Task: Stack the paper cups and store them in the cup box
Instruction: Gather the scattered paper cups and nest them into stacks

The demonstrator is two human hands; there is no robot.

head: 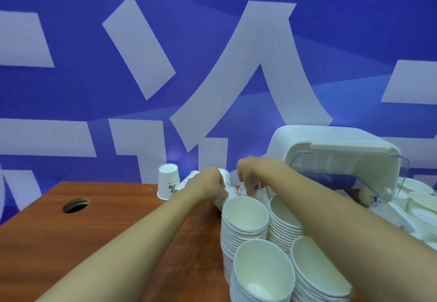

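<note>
White paper in the fingers: left hand [208, 183] is curled round a lying cup [230, 195]; right hand [250, 174] has its fingertips bent down, pinching a second cup [262, 193]. Both hands are seen from the back, so the grips are partly hidden.
Writing: upturned cup [168, 184], just left of the left hand, carries "NICE DAY" and a large "%", both upside down. A faint line drawing marks another cup between the hands; it is too small to read.
Axis: lying cup is on its side, long axis roughly along the table, mouth towards the camera. Upturned cup stands base up.
Stacks [246, 216]: four tall nested columns, mouths up, close together just on the near side of the hands, under the right forearm.
Cup box [331, 145]: white, rounded, clear lid raised, to the right of the hands; rightmost cups [417, 189] sit mouth up at its open front.
Surface: reddish-brown wood-grain table [118, 219] with a round cable hole [76, 204] at the left.
Room: blue wall [71, 88] with big white characters.
</note>
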